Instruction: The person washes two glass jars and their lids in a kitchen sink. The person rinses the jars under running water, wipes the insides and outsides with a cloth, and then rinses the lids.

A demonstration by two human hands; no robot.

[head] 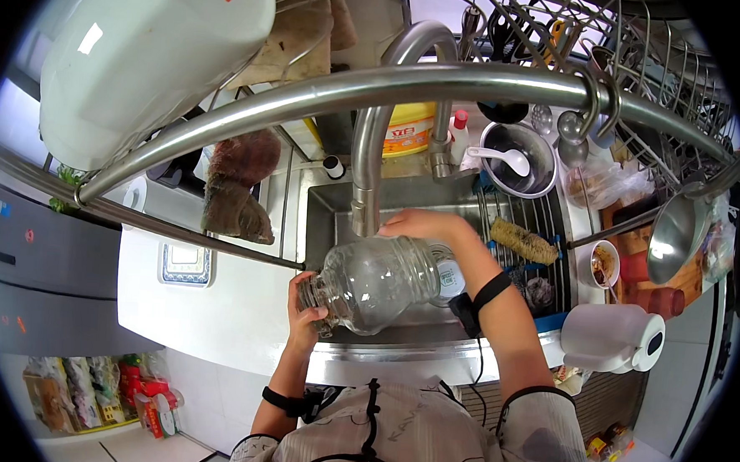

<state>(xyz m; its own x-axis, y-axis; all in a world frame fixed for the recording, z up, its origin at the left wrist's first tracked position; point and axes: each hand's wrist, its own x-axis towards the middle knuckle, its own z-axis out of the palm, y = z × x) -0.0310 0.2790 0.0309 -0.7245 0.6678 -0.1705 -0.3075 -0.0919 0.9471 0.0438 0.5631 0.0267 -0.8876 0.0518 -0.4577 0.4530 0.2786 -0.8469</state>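
A large clear glass jar (373,284) lies on its side over the stainless steel sink (323,219), its ridged, wide end to the right. My left hand (306,315) grips the narrower ridged end at the left. My right hand (430,225) is at the jar's far side, close under the spout of the steel faucet (367,162). Its fingertips are near the spout's end; whether they touch the jar or the spout cannot be told. Just right of the jar, partly behind my right forearm, is a round glass container (449,279) with a white face bearing green writing.
A steel rack rail (352,82) arches across above the sink. On the roll-up drying rack (547,209) at right are a metal bowl (497,137) with a white spoon and a bristle brush (523,241). A white pitcher (600,337) stands at the counter's right edge.
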